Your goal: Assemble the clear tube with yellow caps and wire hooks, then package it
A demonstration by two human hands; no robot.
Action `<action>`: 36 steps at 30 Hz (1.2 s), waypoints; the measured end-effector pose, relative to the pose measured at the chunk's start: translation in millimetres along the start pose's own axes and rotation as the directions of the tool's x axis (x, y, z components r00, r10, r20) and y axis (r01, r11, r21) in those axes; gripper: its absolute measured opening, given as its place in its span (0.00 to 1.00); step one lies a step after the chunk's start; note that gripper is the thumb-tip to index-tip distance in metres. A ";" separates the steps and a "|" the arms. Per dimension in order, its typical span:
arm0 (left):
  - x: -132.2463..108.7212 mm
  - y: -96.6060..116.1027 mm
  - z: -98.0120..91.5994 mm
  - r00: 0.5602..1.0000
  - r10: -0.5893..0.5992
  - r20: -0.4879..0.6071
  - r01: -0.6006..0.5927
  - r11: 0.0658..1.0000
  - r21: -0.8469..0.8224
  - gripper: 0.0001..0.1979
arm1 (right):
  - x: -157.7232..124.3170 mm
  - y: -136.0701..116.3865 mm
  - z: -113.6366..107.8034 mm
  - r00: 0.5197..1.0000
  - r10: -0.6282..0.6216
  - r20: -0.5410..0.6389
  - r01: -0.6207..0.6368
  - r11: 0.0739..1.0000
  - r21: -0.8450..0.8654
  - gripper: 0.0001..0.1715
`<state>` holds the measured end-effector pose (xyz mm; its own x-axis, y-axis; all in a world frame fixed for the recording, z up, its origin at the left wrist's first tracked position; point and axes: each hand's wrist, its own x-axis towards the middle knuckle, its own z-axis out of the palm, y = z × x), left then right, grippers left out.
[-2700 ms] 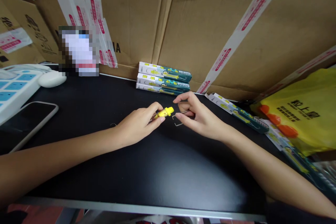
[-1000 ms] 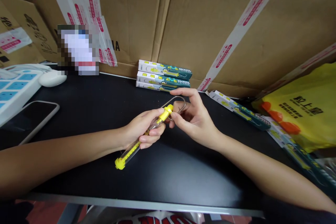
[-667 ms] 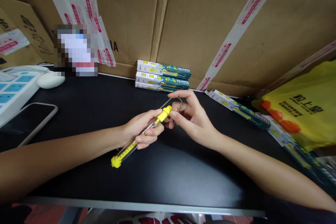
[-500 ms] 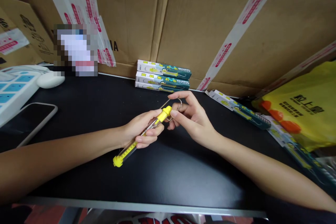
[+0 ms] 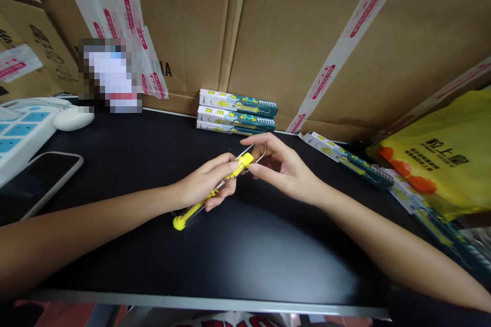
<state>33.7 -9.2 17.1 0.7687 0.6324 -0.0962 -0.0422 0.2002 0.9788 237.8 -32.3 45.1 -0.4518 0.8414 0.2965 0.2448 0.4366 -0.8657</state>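
Note:
A clear tube with yellow ends and a yellow inner strip, a spring scale (image 5: pixel 197 208), slants over the black table (image 5: pixel 245 260). My left hand (image 5: pixel 215 179) is wrapped round its upper part, thumb near the yellow cap. At the cap's end, a bent metal hook (image 5: pixel 263 153) curves up and to the right. My right hand (image 5: pixel 278 166) has its fingers curled around this hook, with the thumb against the cap's end. The lower yellow end points toward the lower left.
Stacked printed boxes (image 5: pixel 236 112) lie at the back; more boxes (image 5: pixel 347 160) lie at the right beside a yellow bag (image 5: pixel 433 153). A phone (image 5: pixel 38 184), power strip (image 5: pixel 23 133) and white mouse (image 5: pixel 73 118) are at the left. Cardboard (image 5: pixel 192 25) stands behind.
The scale has turned in my left hand, its lower end shifting up and right, and its numbered face no longer shows clearly. My right hand stays at the hook, its fingers slightly shifted.

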 end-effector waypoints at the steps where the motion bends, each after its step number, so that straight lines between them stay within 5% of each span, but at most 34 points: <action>1: -1.1 0.6 0.4 0.998 0.041 -0.038 -0.037 0.994 0.098 0.10 | 0.7 1.3 -3.3 1.000 0.000 0.007 0.000 1.000 -0.005 0.19; 4: -5.0 2.8 -0.4 0.982 0.158 -0.100 -0.109 0.918 0.382 0.08 | 0.9 4.0 -7.6 1.000 0.027 0.007 -0.027 0.999 0.032 0.14; 8: -7.6 7.2 -2.8 0.929 0.360 -0.089 -0.185 0.657 0.731 0.07 | -0.3 4.2 -5.4 0.999 0.035 0.018 -0.035 0.999 -0.039 0.14; 13: -6.0 8.6 -4.2 0.912 0.394 -0.112 -0.139 0.556 0.820 0.09 | 0.8 5.8 -3.6 0.997 0.038 0.070 -0.029 0.992 -0.124 0.19; 18: -5.6 5.2 -5.2 0.912 0.393 -0.121 -0.152 0.596 0.789 0.11 | 2.2 11.2 -0.1 0.998 0.056 0.037 -0.055 0.998 -0.027 0.16; 22: -5.0 4.3 -5.5 0.922 0.356 -0.148 -0.167 0.714 0.680 0.15 | 5.3 15.0 -1.6 0.999 0.051 -0.014 -0.050 0.997 0.066 0.16; 28: 3.9 2.6 -6.1 0.986 0.122 -0.116 -0.089 0.963 0.254 0.15 | 13.4 19.2 -18.5 0.987 0.121 -0.108 -0.082 0.945 0.316 0.20; 32: 9.0 -4.0 -5.3 0.999 -0.028 -0.031 0.029 0.999 0.033 0.19 | 15.2 22.8 -20.1 0.971 0.216 -0.102 -0.146 0.875 0.462 0.22; 36: 8.8 -8.9 -4.0 0.995 -0.102 -0.009 0.102 0.995 -0.002 0.17 | 16.2 24.2 -18.4 0.961 0.255 -0.105 -0.162 0.829 0.536 0.20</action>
<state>38.2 -2.4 6.8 0.7635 0.6149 -0.1974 0.0354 0.2654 0.9635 252.2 -2.2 36.3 -0.2813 0.9537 0.1063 -0.1836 0.0552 -0.9815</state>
